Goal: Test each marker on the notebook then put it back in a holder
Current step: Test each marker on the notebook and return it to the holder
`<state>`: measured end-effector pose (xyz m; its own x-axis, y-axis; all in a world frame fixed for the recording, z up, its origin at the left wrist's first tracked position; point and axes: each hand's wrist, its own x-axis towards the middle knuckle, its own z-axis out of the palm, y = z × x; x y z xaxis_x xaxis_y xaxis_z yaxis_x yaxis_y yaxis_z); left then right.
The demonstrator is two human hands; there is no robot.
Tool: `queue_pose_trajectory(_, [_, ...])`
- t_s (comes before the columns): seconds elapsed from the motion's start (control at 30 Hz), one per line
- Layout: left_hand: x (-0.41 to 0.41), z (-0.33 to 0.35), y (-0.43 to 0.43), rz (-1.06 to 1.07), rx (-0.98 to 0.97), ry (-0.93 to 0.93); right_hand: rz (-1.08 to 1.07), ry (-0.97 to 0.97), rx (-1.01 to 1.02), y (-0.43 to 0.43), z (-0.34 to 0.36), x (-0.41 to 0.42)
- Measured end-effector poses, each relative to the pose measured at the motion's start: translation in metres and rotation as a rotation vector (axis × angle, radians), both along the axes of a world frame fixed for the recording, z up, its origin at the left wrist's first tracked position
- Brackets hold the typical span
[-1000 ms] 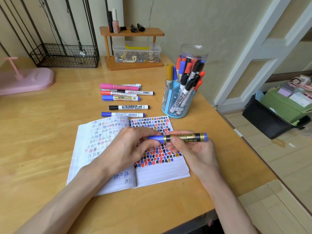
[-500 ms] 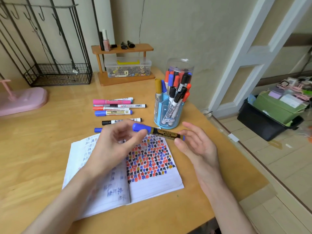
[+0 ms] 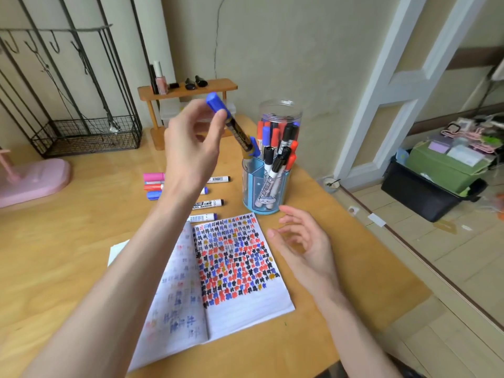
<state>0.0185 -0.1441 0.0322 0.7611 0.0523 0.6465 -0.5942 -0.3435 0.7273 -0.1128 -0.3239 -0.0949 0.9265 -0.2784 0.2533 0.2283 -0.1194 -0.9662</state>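
Note:
My left hand (image 3: 191, 143) is raised above the table and pinches a blue-capped marker with a black and gold barrel (image 3: 231, 124). The marker slants down to the right, its lower end at the left rim of the blue holder (image 3: 263, 192), which has several markers in it. Behind it stands a clear round jar (image 3: 281, 118) with more markers. My right hand (image 3: 302, 246) hovers open, holding nothing, over the right edge of the open notebook (image 3: 231, 268), whose right page is covered with coloured test marks. Several markers (image 3: 212, 204) lie on the table behind the notebook.
A wooden shelf (image 3: 188, 91) with small bottles stands at the back wall, next to a black wire basket (image 3: 90, 137). A pink stand (image 3: 32, 178) sits at the left. The table's right edge drops to the floor, where a green and black bin (image 3: 436, 175) stands.
My left hand took the blue marker alone, lifted it and carried it up and right to the blue holder. My right hand let go of it and stayed open over the notebook.

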Motion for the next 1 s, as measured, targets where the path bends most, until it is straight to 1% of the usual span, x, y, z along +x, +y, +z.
queue_pose_trajectory(0.07, [0.009,-0.001,-0.010,-0.002,0.118,0.004,0.003,0.002,0.001,0.001,-0.001,0.000])
queue_pose_trajectory(0.17, [0.018,-0.009,-0.022,-0.022,0.218,0.030,0.007,0.003,-0.006,0.001,-0.002,0.001])
queue_pose_trajectory(0.23, [0.021,-0.013,-0.027,-0.042,0.214,0.027,0.007,0.008,-0.010,0.000,-0.002,0.002])
queue_pose_trajectory(0.43, [0.025,-0.009,-0.030,-0.041,0.087,-0.044,0.004,0.012,-0.017,-0.001,-0.002,0.002])
queue_pose_trajectory(0.6, [0.028,-0.009,-0.039,-0.057,0.157,-0.029,0.010,0.022,-0.018,-0.001,-0.002,0.002])
queue_pose_trajectory(0.83, [0.036,-0.009,-0.042,-0.069,0.102,-0.010,0.003,0.029,-0.014,-0.002,-0.002,0.003])
queue_pose_trajectory(0.9, [0.037,-0.011,-0.043,-0.077,0.130,0.021,0.005,0.025,-0.013,-0.002,-0.002,0.003])
queue_pose_trajectory(1.0, [0.037,-0.014,-0.044,-0.117,0.220,0.072,0.008,0.032,-0.003,-0.002,-0.002,0.002])
